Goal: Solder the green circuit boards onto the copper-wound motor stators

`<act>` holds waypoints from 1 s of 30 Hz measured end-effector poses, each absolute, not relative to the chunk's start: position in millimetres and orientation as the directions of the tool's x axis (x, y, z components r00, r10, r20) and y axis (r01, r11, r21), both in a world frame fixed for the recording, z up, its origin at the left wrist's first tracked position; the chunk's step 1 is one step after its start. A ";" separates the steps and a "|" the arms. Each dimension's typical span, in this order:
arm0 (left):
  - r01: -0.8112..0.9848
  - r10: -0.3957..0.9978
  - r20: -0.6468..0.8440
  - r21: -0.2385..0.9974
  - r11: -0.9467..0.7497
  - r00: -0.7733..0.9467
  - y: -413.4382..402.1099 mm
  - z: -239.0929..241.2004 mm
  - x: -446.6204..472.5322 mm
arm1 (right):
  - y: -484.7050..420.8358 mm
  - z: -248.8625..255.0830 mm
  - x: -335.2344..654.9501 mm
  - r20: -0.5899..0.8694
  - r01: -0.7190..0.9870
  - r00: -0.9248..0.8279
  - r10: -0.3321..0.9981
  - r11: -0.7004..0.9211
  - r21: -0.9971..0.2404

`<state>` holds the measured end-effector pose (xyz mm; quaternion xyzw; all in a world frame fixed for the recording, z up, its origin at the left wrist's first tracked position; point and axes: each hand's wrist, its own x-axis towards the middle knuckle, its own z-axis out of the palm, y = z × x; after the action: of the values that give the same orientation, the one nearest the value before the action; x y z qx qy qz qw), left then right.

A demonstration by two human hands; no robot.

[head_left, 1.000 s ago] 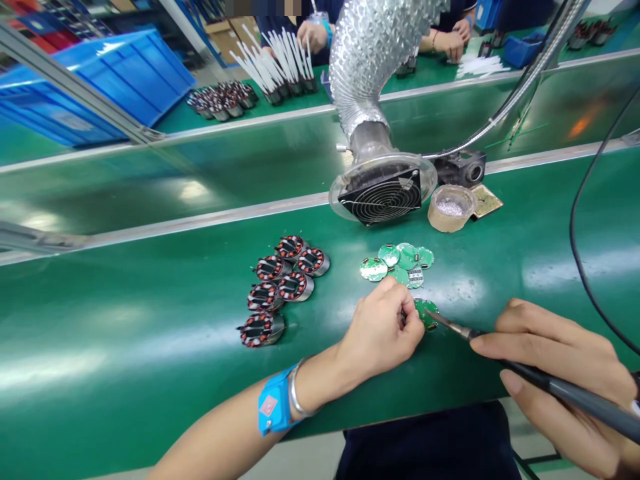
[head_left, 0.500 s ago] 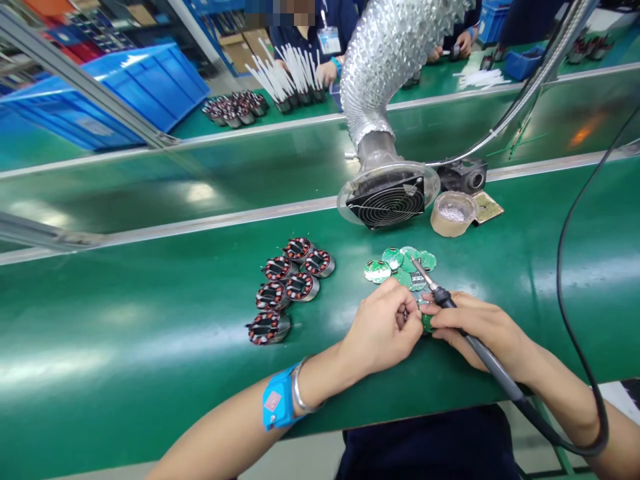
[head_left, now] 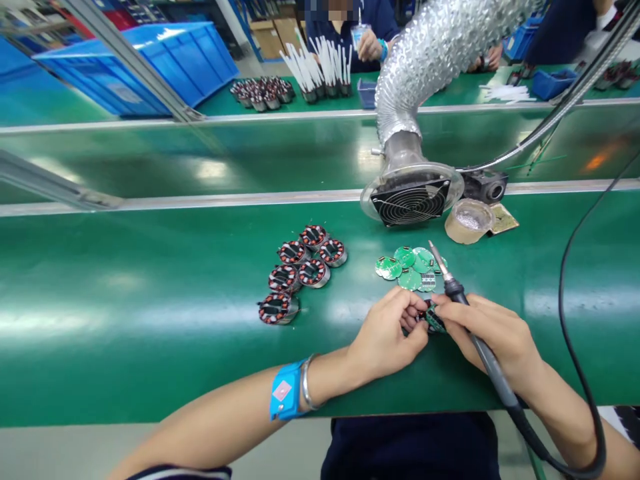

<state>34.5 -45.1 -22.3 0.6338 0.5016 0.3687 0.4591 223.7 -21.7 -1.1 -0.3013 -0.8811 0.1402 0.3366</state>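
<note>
My left hand point(head_left: 387, 335) is closed, its fingertips pinching a small motor stator point(head_left: 421, 315) that is mostly hidden by the fingers. A round green circuit board point(head_left: 435, 321) sits against the stator's right side. My right hand point(head_left: 495, 333) has a soldering iron point(head_left: 491, 368) lying across it, tip pointing up and away to the left. The fingertips of that same hand also touch the green board. Just beyond both hands lies a loose pile of round green circuit boards point(head_left: 410, 279). Several wound stators point(head_left: 314, 273) stand grouped to the left.
A fume extractor fan point(head_left: 413, 203) on a silver duct point(head_left: 425, 73) hangs beyond the boards. Beside it are a round tub point(head_left: 469, 230) and a small square tray point(head_left: 504, 219). The iron's black cable point(head_left: 561, 280) loops at right. Across the bench, a co-worker's hand point(head_left: 370, 47) is raised.
The view has shifted and levelled. More of the board and stator now shows between my fingers. The iron's tip appears slightly farther from the board pile. The co-worker's hand has risen.
</note>
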 end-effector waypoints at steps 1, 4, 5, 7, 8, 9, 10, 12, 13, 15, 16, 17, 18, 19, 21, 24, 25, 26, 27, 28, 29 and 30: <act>0.292 0.974 0.013 0.953 -0.081 0.228 -46.0 -22.9 34.6 | -22.2 0.7 226.5 0.466 0.442 -0.629 0.622 0.779 -0.444; 0.286 0.971 0.059 0.950 -0.126 0.231 -48.7 -25.7 34.0 | -22.7 3.1 234.5 0.348 0.449 -0.714 0.608 0.779 -0.438; 0.286 0.971 0.076 0.948 -0.141 0.226 -49.4 -26.7 33.8 | -22.5 2.6 236.2 0.333 0.450 -0.722 0.606 0.777 -0.439; 0.284 0.972 0.092 0.947 -0.152 0.214 -50.6 -28.4 33.4 | -21.7 0.3 237.9 0.338 0.448 -0.716 0.611 0.774 -0.448; 0.280 0.974 0.090 0.949 -0.148 0.210 -51.0 -29.1 33.2 | -21.0 -1.1 237.8 0.339 0.443 -0.716 0.610 0.773 -0.454; 0.274 0.975 0.084 0.951 -0.140 0.206 -51.4 -29.8 33.0 | -20.1 -2.3 237.4 0.338 0.436 -0.719 0.607 0.773 -0.461; 0.268 0.976 0.078 0.955 -0.131 0.202 -51.8 -30.5 32.9 | -19.1 -3.4 236.6 0.338 0.428 -0.722 0.604 0.773 -0.468; 0.258 0.977 0.077 0.957 -0.129 0.200 -52.8 -32.0 32.4 | -16.9 -4.7 234.9 0.337 0.415 -0.724 0.602 0.770 -0.485; 0.256 0.976 0.084 0.957 -0.135 0.201 -53.3 -32.8 32.0 | -16.0 -5.4 234.2 0.335 0.413 -0.720 0.607 0.764 -0.496; 0.251 0.973 0.099 0.956 -0.151 0.207 -54.2 -34.1 31.0 | -15.0 -7.5 233.6 0.347 0.419 -0.693 0.632 0.745 -0.519; 0.250 0.972 0.103 0.956 -0.156 0.211 -54.3 -34.5 30.2 | -15.1 -9.4 233.7 0.355 0.426 -0.672 0.650 0.732 -0.532; 0.252 0.971 0.102 0.955 -0.157 0.217 -54.2 -34.6 29.2 | -15.7 -11.8 234.0 0.364 0.433 -0.648 0.669 0.717 -0.546; 0.258 0.969 0.101 0.953 -0.159 0.225 -53.8 -34.4 28.1 | -16.7 -14.8 234.3 0.369 0.440 -0.625 0.688 0.701 -0.562; 0.264 0.965 0.104 0.950 -0.168 0.239 -53.3 -34.1 26.8 | -18.1 -18.1 234.7 0.371 0.444 -0.603 0.706 0.684 -0.579; 0.275 0.946 0.145 0.934 -0.228 0.291 -52.1 -33.7 24.0 | -21.7 -25.0 234.7 0.379 0.448 -0.564 0.734 0.657 -0.606; 0.275 0.892 0.240 0.892 -0.358 0.383 -52.0 -35.0 20.6 | -26.4 -32.3 233.2 0.424 0.466 -0.482 0.767 0.634 -0.617; 0.283 0.881 0.256 0.879 -0.384 0.399 -52.7 -36.0 19.9 | -27.2 -33.5 232.7 0.435 0.467 -0.468 0.769 0.633 -0.617; 0.298 0.876 0.262 0.868 -0.397 0.404 -53.6 -37.1 19.5 | -27.4 -34.1 232.3 0.439 0.462 -0.467 0.767 0.635 -0.619; 0.319 0.878 0.260 0.859 -0.400 0.401 -54.8 -38.1 19.2 | -27.2 -34.2 232.3 0.438 0.449 -0.475 0.763 0.639 -0.625; 0.344 0.883 0.255 0.850 -0.399 0.394 -56.0 -38.6 19.2 | -26.6 -34.1 232.5 0.434 0.432 -0.489 0.757 0.642 -0.634; 0.369 0.889 0.250 0.841 -0.396 0.384 -57.2 -38.8 19.5 | -26.0 -34.0 232.9 0.429 0.414 -0.500 0.752 0.643 -0.645; 0.386 0.892 0.248 0.834 -0.395 0.377 -58.1 -38.4 20.0 | -25.4 -33.8 233.4 0.428 0.399 -0.504 0.751 0.641 -0.656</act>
<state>20.0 -58.1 -38.4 0.7526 0.4246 0.3623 0.3495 233.4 -25.4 -33.8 -0.3454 -0.8317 0.2451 0.3589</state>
